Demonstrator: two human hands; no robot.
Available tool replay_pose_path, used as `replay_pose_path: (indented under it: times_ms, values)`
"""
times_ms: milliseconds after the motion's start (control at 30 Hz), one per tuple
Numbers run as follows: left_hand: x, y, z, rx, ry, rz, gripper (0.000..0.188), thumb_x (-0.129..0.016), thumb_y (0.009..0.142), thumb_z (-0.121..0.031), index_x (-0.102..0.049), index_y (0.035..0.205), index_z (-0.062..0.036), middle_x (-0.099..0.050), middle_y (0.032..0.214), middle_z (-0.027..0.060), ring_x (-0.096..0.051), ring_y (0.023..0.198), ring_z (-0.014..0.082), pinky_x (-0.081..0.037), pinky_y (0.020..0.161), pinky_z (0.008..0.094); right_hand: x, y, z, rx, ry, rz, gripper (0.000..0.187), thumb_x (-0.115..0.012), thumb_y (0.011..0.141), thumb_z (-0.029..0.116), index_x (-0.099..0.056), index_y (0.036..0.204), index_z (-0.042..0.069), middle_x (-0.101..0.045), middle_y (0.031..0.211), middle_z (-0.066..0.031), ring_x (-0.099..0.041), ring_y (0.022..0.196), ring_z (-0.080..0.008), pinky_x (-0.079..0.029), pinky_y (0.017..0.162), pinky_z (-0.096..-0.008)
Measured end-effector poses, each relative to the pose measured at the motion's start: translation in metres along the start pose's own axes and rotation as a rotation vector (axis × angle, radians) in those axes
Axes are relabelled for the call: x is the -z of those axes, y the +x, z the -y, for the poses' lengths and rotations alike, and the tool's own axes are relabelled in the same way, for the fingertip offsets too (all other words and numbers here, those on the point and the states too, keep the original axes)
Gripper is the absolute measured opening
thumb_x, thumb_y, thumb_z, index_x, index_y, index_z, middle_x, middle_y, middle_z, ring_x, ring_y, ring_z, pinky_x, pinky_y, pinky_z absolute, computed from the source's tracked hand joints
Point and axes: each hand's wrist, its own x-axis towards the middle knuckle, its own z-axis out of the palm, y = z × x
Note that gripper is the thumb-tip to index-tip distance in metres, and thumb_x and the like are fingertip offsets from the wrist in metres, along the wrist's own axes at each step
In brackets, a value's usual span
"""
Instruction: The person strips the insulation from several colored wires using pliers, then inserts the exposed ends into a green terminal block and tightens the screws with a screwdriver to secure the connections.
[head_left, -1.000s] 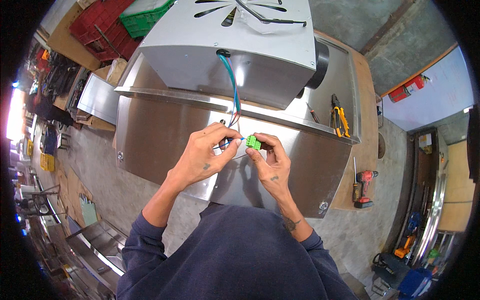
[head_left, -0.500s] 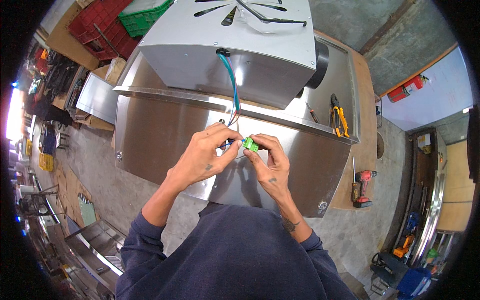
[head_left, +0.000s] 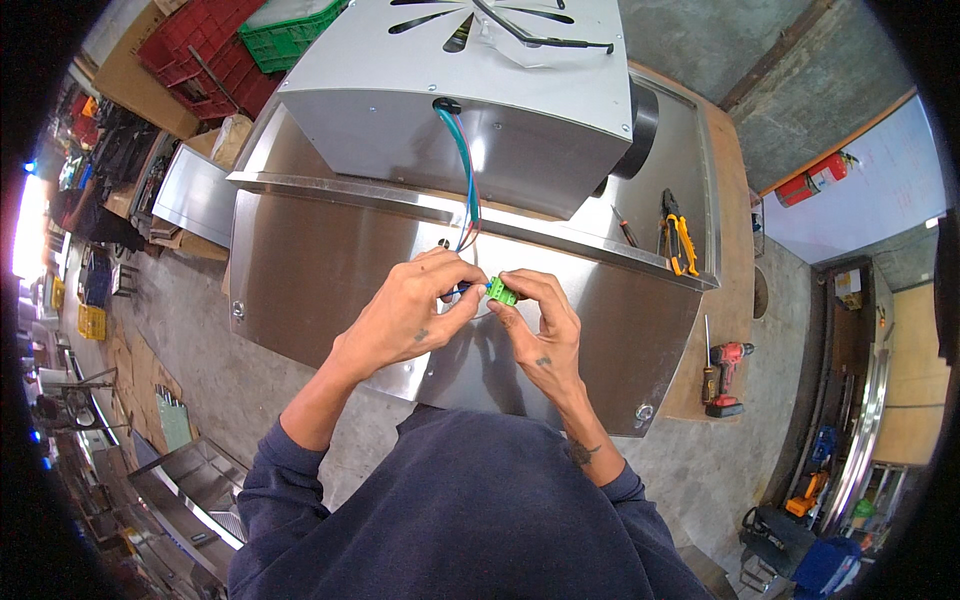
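A: In the head view, how did the main piece look?
B: It was a small green connector point(head_left: 502, 291), bright and blocky, with a row of dark openings. It sat right between the fingertips of the right grip point(head_left: 546, 327), which was pinched narrow around it, thumb on the near side and fingers on the far side.
A: And the left grip point(head_left: 410, 305)?
B: Also narrow, thumb and forefinger closed on a thin blue wire point(head_left: 458, 290). The wire's end met the connector's left side; whether it had gone inside I couldn't tell.
A: Which way did the connector point?
B: One end faced the left grip. Its long axis seemed to slant from far left to near right, though the fingertips covered part of it.
A: What about the wire?
B: Its short pinched length ran roughly crosswise, toward the right grip. Beyond the left grip, a wire bundle point(head_left: 470, 190) hung from a hole in a grey metal box point(head_left: 400, 140).
A: Anything under the grips?
B: A shiny steel worktop point(head_left: 320, 260). Orange-handled pliers point(head_left: 683, 240) lay beyond the right grip, off to its right.
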Motion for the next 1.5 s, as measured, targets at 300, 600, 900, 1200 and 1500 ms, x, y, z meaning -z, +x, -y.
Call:
replay_pose_path:
  times_ms: [300, 600, 900, 1200, 1500]
  values:
    - [0.003, 0.003, 0.002, 0.033, -0.021, 0.014, 0.016, -0.078, 0.099, -0.011, -0.079, 0.107, 0.0021, -0.076, 0.093, 0.0141, -0.072, 0.079, 0.0243, -0.057, 0.073, 0.0374, 0.004, 0.002, -0.003, 0.014, -0.018, 0.048, 0.036, -0.085, 0.094, -0.003, -0.076, 0.129, 0.002, -0.073, 0.127, -0.0139, -0.072, 0.112, -0.0199, -0.06, 0.097, -0.0338]
    - [0.007, 0.003, -0.003, 0.093, -0.075, 0.029, 0.018, -0.078, 0.1, -0.013, -0.079, 0.109, 0.0031, -0.075, 0.094, 0.0151, -0.073, 0.08, 0.0244, -0.057, 0.074, 0.038, 0.002, 0.003, 0.005, -0.029, 0.037, 0.006, 0.035, -0.087, 0.093, -0.001, -0.077, 0.127, 0.001, -0.075, 0.126, -0.0145, -0.073, 0.113, -0.02, -0.06, 0.097, -0.0335]
    - [0.012, 0.006, 0.004, 0.011, -0.007, 0.086, 0.02, -0.076, 0.1, -0.013, -0.079, 0.109, 0.0039, -0.079, 0.101, 0.0189, -0.077, 0.089, 0.0317, -0.06, 0.079, 0.0417, 0.004, 0.011, 0.011, 0.047, -0.097, 0.055, 0.035, -0.086, 0.092, -0.003, -0.078, 0.125, 0.003, -0.078, 0.122, -0.0145, -0.076, 0.112, -0.0243, -0.062, 0.097, -0.0363]
    - [0.013, 0.011, 0.005, 0.119, -0.024, 0.165, 0.022, -0.077, 0.1, -0.015, -0.079, 0.109, 0.0047, -0.079, 0.097, 0.0186, -0.077, 0.086, 0.0315, -0.06, 0.079, 0.041, 0.006, 0.013, 0.01, 0.019, -0.119, 0.094, 0.033, -0.085, 0.091, -0.002, -0.079, 0.124, 0.002, -0.079, 0.121, -0.0147, -0.077, 0.111, -0.0247, -0.062, 0.097, -0.0365]
    - [0.005, 0.014, 0.019, 0.12, -0.026, 0.182, 0.024, -0.076, 0.103, -0.017, -0.079, 0.111, 0.0048, -0.079, 0.1, 0.0193, -0.077, 0.088, 0.0302, -0.06, 0.081, 0.0416, 0.009, 0.016, 0.005, 0.006, -0.148, 0.122, 0.032, -0.084, 0.092, 0.0, -0.079, 0.124, 0.001, -0.078, 0.12, -0.015, -0.077, 0.108, -0.025, -0.062, 0.095, -0.0373]
